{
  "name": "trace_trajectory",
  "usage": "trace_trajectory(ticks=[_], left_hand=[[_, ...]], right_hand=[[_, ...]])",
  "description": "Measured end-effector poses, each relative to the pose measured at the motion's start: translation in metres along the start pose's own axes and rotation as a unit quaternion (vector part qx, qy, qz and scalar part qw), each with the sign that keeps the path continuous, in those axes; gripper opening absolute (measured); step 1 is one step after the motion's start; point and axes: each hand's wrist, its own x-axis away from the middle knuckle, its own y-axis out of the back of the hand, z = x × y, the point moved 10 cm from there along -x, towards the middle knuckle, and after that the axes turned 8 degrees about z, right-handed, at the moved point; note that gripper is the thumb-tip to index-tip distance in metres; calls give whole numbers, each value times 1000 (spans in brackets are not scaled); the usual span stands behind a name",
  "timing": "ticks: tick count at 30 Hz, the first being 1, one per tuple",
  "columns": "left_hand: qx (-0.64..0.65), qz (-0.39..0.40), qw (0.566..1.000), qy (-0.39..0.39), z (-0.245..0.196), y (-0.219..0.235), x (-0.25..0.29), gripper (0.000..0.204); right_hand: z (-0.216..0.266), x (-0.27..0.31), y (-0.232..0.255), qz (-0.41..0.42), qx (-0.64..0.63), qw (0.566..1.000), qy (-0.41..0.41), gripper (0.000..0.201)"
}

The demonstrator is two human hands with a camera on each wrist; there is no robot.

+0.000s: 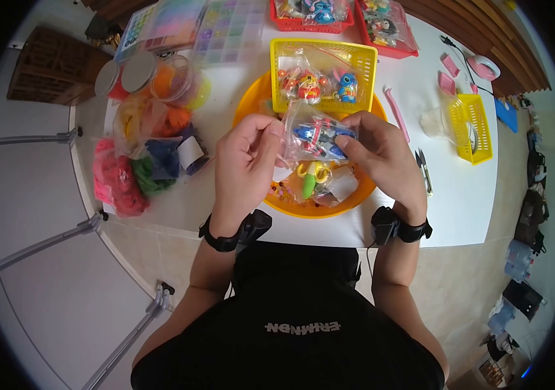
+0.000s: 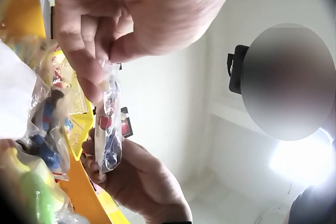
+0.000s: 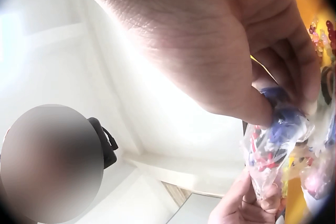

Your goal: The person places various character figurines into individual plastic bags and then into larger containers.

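Over the orange basin [image 1: 246,101], the clear bag [image 1: 316,135] of blue and red pieces was pinched at one edge by the left hand [image 1: 245,169] and at the other by the right hand [image 1: 391,159]. It was judged only partly dealt with: raised, but not yet set down. Bagged figures [image 1: 308,86] in the yellow basket [image 1: 323,45] were touched by neither hand.

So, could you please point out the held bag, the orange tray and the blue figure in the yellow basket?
Held bag [image 1: 316,134], head view, middle.
Orange tray [image 1: 247,103], head view, left side.
Blue figure [image 1: 345,78], head view, its head.
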Motion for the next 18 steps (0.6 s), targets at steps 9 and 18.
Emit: trace_trajectory(ticks=[9, 18], left_hand=[[53, 18, 998, 19, 3, -10, 8, 14], [102, 25, 994, 34, 9, -13, 14, 15]], right_hand=[[7, 4, -1, -14, 45, 999, 16, 26], [4, 8, 2, -34, 70, 997, 4, 26]])
